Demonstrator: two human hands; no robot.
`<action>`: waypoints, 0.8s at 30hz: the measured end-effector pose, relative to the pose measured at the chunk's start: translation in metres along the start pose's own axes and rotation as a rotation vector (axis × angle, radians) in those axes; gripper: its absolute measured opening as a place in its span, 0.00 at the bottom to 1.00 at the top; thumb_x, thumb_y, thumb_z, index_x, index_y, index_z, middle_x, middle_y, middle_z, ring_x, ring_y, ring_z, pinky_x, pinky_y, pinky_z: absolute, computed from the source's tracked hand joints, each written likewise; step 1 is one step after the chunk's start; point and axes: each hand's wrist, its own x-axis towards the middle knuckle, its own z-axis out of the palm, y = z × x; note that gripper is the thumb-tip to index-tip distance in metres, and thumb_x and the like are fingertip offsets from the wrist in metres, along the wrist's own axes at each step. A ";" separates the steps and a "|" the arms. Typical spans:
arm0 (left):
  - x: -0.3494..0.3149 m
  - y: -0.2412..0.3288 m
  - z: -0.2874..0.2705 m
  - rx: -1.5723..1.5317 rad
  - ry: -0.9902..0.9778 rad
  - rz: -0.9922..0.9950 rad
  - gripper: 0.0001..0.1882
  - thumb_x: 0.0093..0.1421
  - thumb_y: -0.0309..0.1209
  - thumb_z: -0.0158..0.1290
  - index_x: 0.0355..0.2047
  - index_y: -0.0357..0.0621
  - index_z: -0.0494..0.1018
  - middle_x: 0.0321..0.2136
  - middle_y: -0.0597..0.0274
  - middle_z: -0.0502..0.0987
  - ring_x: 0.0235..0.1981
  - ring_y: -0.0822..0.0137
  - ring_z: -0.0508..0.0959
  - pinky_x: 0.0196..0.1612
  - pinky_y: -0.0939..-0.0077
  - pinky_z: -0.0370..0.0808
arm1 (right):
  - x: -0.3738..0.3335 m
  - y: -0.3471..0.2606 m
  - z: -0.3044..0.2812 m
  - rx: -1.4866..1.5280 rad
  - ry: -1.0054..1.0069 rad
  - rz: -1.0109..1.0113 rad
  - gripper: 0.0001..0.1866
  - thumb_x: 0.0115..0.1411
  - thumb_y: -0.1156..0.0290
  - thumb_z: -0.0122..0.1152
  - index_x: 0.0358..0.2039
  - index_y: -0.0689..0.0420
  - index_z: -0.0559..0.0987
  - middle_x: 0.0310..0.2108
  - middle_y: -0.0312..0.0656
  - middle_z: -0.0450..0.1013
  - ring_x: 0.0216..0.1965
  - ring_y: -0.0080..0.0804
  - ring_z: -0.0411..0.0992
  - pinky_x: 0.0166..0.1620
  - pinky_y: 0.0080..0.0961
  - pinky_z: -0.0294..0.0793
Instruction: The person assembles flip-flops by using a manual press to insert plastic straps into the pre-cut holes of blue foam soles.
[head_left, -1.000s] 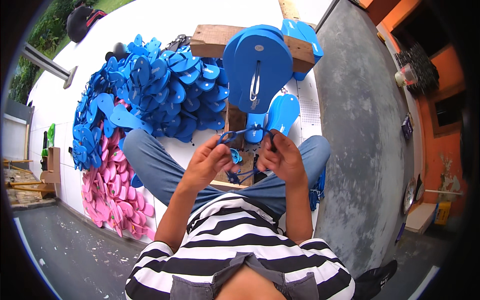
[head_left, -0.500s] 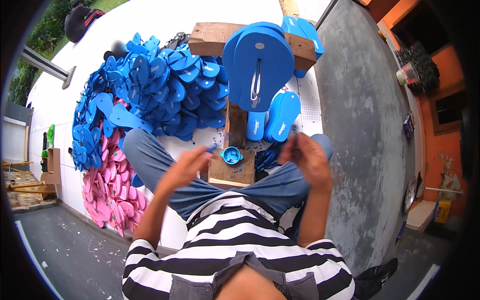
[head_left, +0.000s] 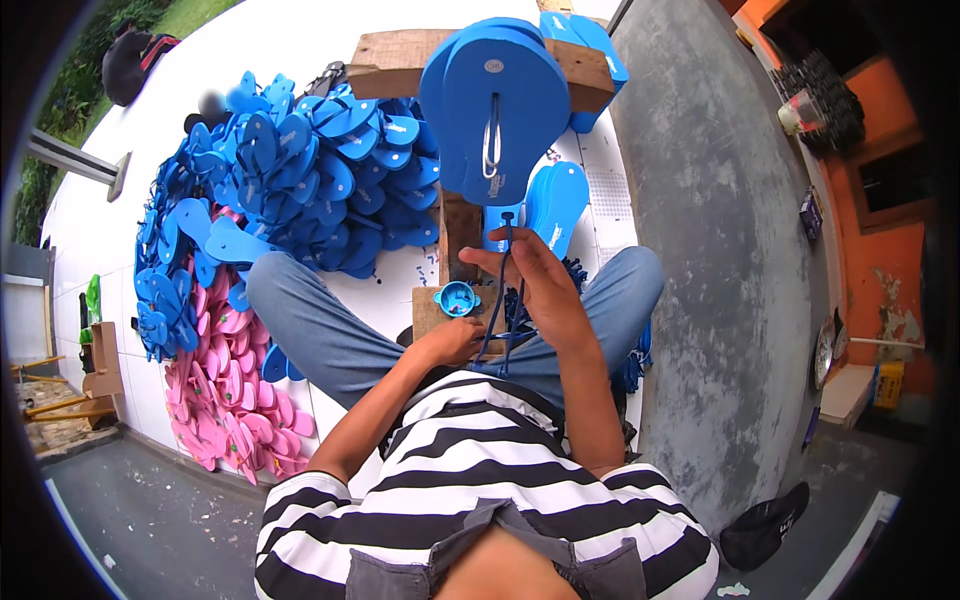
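My right hand (head_left: 543, 285) is raised over my lap, holding a dark blue flip-flop strap (head_left: 503, 260). The strap's plug end points up by the fingers and its two strands hang toward my lap. Low on the wooden block (head_left: 428, 318), my left hand (head_left: 455, 342) has its fingers curled downward; what they hold, if anything, is hidden. Just beyond it stands a small blue bowl (head_left: 458, 299) with tiny pieces inside. In front of me, a stack of blue sandal soles (head_left: 500, 100) hangs against a wooden beam (head_left: 395, 62), with a metal loop tool through the front sole.
A large heap of blue flip-flops (head_left: 310, 170) lies at the left, with pink flip-flops (head_left: 225, 390) nearer me. More blue soles (head_left: 560, 200) stand behind my right hand. Dark straps (head_left: 630, 365) lie by my right knee. A grey floor strip (head_left: 700, 250) runs along the right.
My right hand has moved left and toward the middle, bringing the strap into plain sight. My left hand has come down and right onto the block. The view has shifted slightly.
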 end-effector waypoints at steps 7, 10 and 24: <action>-0.031 0.078 -0.066 -1.226 0.230 0.061 0.18 0.68 0.37 0.50 0.48 0.34 0.73 0.39 0.55 0.80 0.42 0.68 0.79 0.42 0.71 0.76 | 0.007 -0.002 0.016 -0.124 0.052 -0.023 0.21 0.73 0.56 0.38 0.56 0.59 0.64 0.50 0.52 0.75 0.58 0.37 0.69 0.59 0.29 0.65; -0.039 0.109 -0.091 -1.095 0.220 -0.008 0.16 0.66 0.33 0.53 0.47 0.31 0.72 0.34 0.56 0.81 0.36 0.70 0.81 0.37 0.76 0.78 | 0.015 0.003 0.023 -0.221 0.077 -0.075 0.20 0.73 0.57 0.39 0.56 0.59 0.64 0.49 0.48 0.75 0.54 0.34 0.72 0.53 0.26 0.71; -0.050 0.123 -0.151 -1.266 0.862 -0.080 0.21 0.66 0.39 0.53 0.47 0.31 0.70 0.35 0.47 0.80 0.31 0.63 0.84 0.33 0.76 0.84 | -0.005 -0.019 0.037 -0.351 -0.097 0.289 0.15 0.66 0.62 0.57 0.41 0.62 0.80 0.28 0.38 0.78 0.22 0.17 0.73 0.27 0.14 0.68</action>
